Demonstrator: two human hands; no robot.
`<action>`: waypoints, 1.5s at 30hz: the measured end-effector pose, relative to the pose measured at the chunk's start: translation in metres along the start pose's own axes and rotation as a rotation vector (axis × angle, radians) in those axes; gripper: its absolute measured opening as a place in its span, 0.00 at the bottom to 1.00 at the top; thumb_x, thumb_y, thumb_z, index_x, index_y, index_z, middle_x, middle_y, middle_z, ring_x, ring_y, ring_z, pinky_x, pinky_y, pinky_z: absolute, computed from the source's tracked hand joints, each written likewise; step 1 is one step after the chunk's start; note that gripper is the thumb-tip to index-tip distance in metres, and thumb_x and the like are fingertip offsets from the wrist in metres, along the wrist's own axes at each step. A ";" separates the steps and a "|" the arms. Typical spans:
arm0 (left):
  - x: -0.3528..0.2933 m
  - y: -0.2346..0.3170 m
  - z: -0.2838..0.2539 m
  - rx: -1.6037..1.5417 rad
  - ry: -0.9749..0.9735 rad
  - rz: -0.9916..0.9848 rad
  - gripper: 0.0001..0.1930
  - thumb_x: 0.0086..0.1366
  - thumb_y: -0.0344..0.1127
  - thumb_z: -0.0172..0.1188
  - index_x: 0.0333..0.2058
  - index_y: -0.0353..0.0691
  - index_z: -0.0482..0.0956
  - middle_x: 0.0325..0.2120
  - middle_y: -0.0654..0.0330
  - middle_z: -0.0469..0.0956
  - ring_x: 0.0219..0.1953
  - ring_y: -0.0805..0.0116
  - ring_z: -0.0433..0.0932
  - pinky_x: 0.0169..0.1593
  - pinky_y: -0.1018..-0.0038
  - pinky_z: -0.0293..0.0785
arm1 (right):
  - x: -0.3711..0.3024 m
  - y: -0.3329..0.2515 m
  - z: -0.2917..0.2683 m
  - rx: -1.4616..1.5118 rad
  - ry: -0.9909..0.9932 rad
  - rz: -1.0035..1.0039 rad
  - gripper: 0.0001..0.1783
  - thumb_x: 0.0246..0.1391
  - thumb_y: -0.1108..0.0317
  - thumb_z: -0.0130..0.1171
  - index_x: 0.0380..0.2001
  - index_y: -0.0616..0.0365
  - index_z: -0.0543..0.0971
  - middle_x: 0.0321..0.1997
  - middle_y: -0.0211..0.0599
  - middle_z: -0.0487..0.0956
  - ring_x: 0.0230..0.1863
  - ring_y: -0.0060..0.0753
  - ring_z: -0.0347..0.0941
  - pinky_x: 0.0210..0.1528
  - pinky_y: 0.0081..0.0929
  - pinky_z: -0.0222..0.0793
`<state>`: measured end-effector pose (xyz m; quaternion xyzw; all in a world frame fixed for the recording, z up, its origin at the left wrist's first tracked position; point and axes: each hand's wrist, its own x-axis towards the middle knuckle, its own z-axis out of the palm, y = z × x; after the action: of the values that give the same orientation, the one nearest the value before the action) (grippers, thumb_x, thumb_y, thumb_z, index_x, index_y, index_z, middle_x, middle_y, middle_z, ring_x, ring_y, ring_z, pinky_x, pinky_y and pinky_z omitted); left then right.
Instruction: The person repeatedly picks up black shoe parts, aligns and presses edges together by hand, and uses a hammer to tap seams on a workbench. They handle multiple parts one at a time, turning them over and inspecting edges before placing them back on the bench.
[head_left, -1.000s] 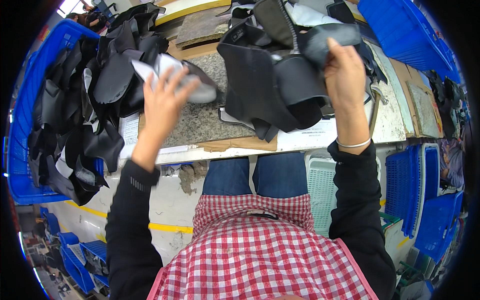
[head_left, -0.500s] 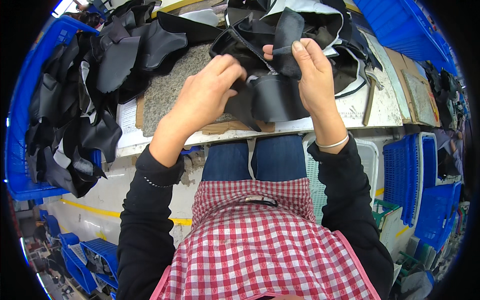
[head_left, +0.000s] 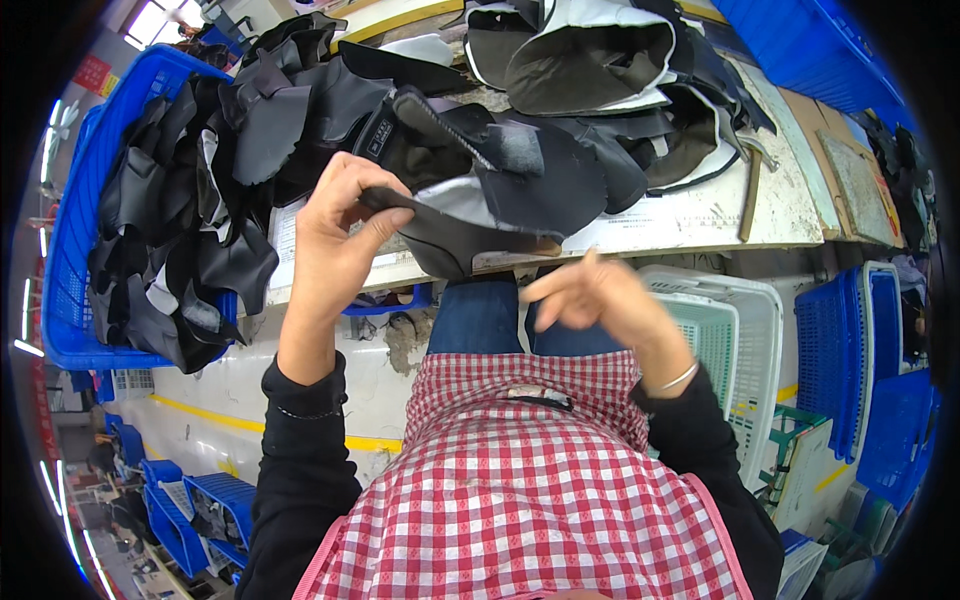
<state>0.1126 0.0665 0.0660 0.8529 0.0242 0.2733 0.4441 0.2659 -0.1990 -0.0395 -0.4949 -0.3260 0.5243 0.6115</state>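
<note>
My left hand [head_left: 345, 220] pinches the edge of a black leather boot upper [head_left: 550, 190] between thumb and fingers, at the table's front edge. The upper lies spread, with a zipper-like toothed strip, a pale lining and a greyish rough patch showing. My right hand [head_left: 605, 305] hovers just in front of the upper, blurred by motion. Its fingers are apart, and I see nothing in them. Behind the held piece are more boot uppers [head_left: 590, 60] with dark insides and white edges.
A blue crate [head_left: 62, 290] heaped with black leather pieces [head_left: 270, 130] stands at the left. A hammer [head_left: 752, 190] lies on the white table [head_left: 700, 215] at the right. Pale plastic baskets [head_left: 760, 330] and blue crates [head_left: 830, 350] stand below, to the right.
My left hand has moved left and down and now grips the upper's edge. My right hand has let go of the black flap and dropped toward me. The upper has turned and spread.
</note>
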 end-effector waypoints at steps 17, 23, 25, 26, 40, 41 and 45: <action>-0.046 -0.005 0.013 0.509 0.159 0.285 0.19 0.38 0.11 0.57 0.31 0.34 0.81 0.32 0.56 0.75 0.39 0.57 0.76 0.40 0.67 0.72 | 0.060 -0.035 0.031 -0.275 0.152 -0.682 0.12 0.70 0.64 0.58 0.47 0.61 0.80 0.39 0.32 0.82 0.30 0.26 0.73 0.35 0.23 0.72; -0.042 -0.009 0.016 0.576 0.187 0.440 0.15 0.36 0.13 0.58 0.27 0.32 0.77 0.33 0.55 0.75 0.39 0.54 0.76 0.42 0.64 0.74 | 0.091 -0.045 0.048 -1.600 0.406 -0.954 0.26 0.48 0.73 0.69 0.54 0.57 0.79 0.47 0.36 0.82 0.47 0.40 0.81 0.50 0.34 0.76; -0.040 -0.015 0.020 0.581 0.174 0.405 0.15 0.37 0.13 0.58 0.27 0.32 0.76 0.33 0.54 0.75 0.39 0.53 0.76 0.42 0.65 0.75 | 0.094 -0.045 0.047 -1.686 0.423 -1.026 0.20 0.48 0.72 0.67 0.48 0.57 0.82 0.44 0.32 0.82 0.43 0.34 0.81 0.44 0.27 0.77; -0.040 -0.019 0.022 0.580 0.180 0.394 0.14 0.37 0.13 0.58 0.27 0.32 0.75 0.33 0.54 0.75 0.39 0.53 0.76 0.42 0.65 0.75 | 0.093 -0.044 0.047 -1.742 0.443 -1.043 0.18 0.47 0.71 0.66 0.45 0.57 0.83 0.43 0.31 0.83 0.42 0.31 0.80 0.42 0.24 0.77; -0.053 -0.063 0.028 0.599 0.216 0.273 0.28 0.33 0.11 0.61 0.39 0.37 0.84 0.28 0.58 0.73 0.34 0.56 0.74 0.35 0.65 0.72 | 0.104 -0.022 0.035 -1.757 0.367 -0.997 0.09 0.41 0.67 0.65 0.31 0.50 0.84 0.27 0.22 0.79 0.35 0.27 0.75 0.41 0.27 0.69; -0.056 -0.063 0.025 0.603 0.190 0.285 0.27 0.33 0.12 0.62 0.39 0.37 0.84 0.28 0.58 0.73 0.33 0.57 0.74 0.34 0.65 0.72 | 0.104 -0.018 0.036 -1.744 0.349 -0.989 0.10 0.41 0.67 0.65 0.31 0.50 0.85 0.28 0.22 0.80 0.35 0.26 0.75 0.41 0.26 0.68; -0.069 -0.067 0.020 0.609 0.165 0.333 0.20 0.34 0.19 0.69 0.32 0.36 0.85 0.26 0.61 0.72 0.32 0.60 0.73 0.32 0.67 0.70 | 0.106 -0.009 0.040 -1.700 0.355 -1.107 0.09 0.41 0.67 0.65 0.30 0.52 0.85 0.28 0.23 0.81 0.34 0.25 0.76 0.41 0.26 0.69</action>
<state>0.0769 0.0725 -0.0253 0.9134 0.0013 0.3903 0.1155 0.2572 -0.0862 -0.0322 -0.6147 -0.6766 -0.3157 0.2544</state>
